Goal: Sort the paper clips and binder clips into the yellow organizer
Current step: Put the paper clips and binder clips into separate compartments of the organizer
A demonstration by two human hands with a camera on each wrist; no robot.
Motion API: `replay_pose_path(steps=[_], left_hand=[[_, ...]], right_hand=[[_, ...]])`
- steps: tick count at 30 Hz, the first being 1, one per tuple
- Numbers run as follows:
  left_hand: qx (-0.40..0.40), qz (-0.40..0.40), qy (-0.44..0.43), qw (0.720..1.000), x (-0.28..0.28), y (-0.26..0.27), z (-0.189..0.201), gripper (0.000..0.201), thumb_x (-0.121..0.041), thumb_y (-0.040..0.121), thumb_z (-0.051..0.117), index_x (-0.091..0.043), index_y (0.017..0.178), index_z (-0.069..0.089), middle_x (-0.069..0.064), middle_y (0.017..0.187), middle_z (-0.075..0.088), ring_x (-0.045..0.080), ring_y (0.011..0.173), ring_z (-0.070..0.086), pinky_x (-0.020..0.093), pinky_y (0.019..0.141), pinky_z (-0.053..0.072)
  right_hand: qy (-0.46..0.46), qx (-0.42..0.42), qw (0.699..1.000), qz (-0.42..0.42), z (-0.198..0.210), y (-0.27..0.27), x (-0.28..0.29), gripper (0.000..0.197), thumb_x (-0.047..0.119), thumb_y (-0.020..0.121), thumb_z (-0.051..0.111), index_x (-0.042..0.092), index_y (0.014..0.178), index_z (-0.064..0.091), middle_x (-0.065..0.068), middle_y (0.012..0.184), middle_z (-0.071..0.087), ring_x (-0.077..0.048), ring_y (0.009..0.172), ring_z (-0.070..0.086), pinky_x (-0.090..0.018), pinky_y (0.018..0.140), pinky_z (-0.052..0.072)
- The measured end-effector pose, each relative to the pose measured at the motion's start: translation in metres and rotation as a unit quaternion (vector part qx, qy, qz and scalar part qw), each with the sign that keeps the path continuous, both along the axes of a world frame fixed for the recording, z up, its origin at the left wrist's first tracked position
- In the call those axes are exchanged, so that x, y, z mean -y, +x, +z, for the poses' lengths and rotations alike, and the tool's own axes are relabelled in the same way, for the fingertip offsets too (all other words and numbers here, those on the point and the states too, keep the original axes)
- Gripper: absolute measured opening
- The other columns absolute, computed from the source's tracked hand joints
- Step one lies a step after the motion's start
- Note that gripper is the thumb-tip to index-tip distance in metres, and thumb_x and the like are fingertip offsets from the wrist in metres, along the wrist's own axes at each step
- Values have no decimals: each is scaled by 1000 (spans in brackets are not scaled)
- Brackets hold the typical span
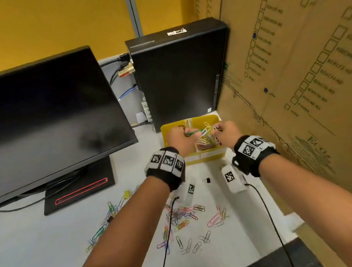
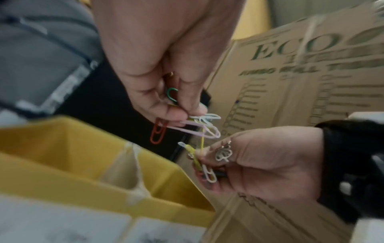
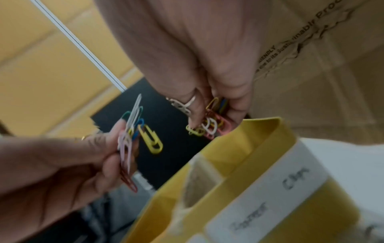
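**Handfuls of paper clips held over the organizer, many still on the desk**

Nearest the head camera are the person's two forearms, reaching forward over a scatter of loose paper clips [image 1: 184, 220] on the white desk [image 1: 32, 252]. A second scatter [image 1: 106, 220] lies to the left of the left forearm, with a yellow binder clip [image 1: 126, 194] at its far end, and a small black binder clip [image 1: 206, 180] sits between the wrists, just in front of the organizer.

Going left to right: a dark monitor [image 1: 48, 114] stands on the left, a black computer tower [image 1: 178, 73] behind the organizer, and a cardboard box [image 1: 294, 80] walls off the right.

The left hand [image 1: 178, 138] has thumb and fingers pinched tight on a bunch of paper clips, some dangling free below the fingertips; a green one shows in its grip. The right hand [image 1: 227, 132] likewise has its fingers curled round a tangle of coloured clips. Both hands are above the yellow organizer [image 1: 207, 157], the right one over its right-hand compartment, where a heap of coloured paper clips [image 1: 206, 143] already lies. The two bunches look partly linked by a thin yellow strand, though blur makes that uncertain.

In my judgement the sorting is partly done: one compartment holds a good pile, these handfuls are about to join it, yet dozens of paper clips and at least two binder clips remain on the desk. What the left compartment holds cannot be made out.
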State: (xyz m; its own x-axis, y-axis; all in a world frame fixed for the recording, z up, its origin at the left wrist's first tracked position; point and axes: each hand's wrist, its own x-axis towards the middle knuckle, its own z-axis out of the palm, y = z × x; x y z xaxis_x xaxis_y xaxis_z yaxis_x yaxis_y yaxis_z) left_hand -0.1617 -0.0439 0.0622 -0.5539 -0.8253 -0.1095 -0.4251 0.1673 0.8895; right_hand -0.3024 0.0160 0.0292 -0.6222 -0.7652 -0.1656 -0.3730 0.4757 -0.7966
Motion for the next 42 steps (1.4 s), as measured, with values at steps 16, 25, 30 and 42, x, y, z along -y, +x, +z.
replay_pose_path(steps=[16, 25, 30, 42], left_hand=[[69, -98, 9, 993, -8, 22, -29, 26, 7, 89, 47, 4, 106, 67, 13, 111, 67, 17, 95, 61, 19, 90, 48], [338, -210, -20, 917, -63, 140, -127, 51, -20, 94, 44, -21, 143, 30, 10, 155, 19, 33, 144, 15, 46, 120, 20], [385, -214, -72, 895, -105, 147, -127, 80, -53, 85, 51, -17, 148, 18, 5, 158, 6, 27, 144, 4, 39, 118, 18], [360, -102, -82, 924, -114, 144, -131, 80, -49, 73, 69, -16, 137, 36, 2, 138, 31, 21, 123, 32, 27, 107, 33]], right_hand=[[-71, -132, 981, 125, -32, 18, -55, 27, -8, 83, 50, 2, 103, 63, -19, 103, 61, -27, 88, 56, -29, 79, 45], [250, -88, 907, 327, -83, 90, -128, 53, 18, 65, 79, 3, 107, 51, -7, 103, 45, -19, 89, 41, -31, 84, 43], [196, -49, 944, 260, -84, 102, -106, 26, 0, 83, 55, 1, 109, 51, -5, 91, 45, -29, 95, 51, -38, 90, 47], [212, -178, 871, 407, -95, 135, -108, 61, 32, 86, 56, 19, 139, 31, -5, 154, 22, -28, 142, 16, -38, 111, 29]])
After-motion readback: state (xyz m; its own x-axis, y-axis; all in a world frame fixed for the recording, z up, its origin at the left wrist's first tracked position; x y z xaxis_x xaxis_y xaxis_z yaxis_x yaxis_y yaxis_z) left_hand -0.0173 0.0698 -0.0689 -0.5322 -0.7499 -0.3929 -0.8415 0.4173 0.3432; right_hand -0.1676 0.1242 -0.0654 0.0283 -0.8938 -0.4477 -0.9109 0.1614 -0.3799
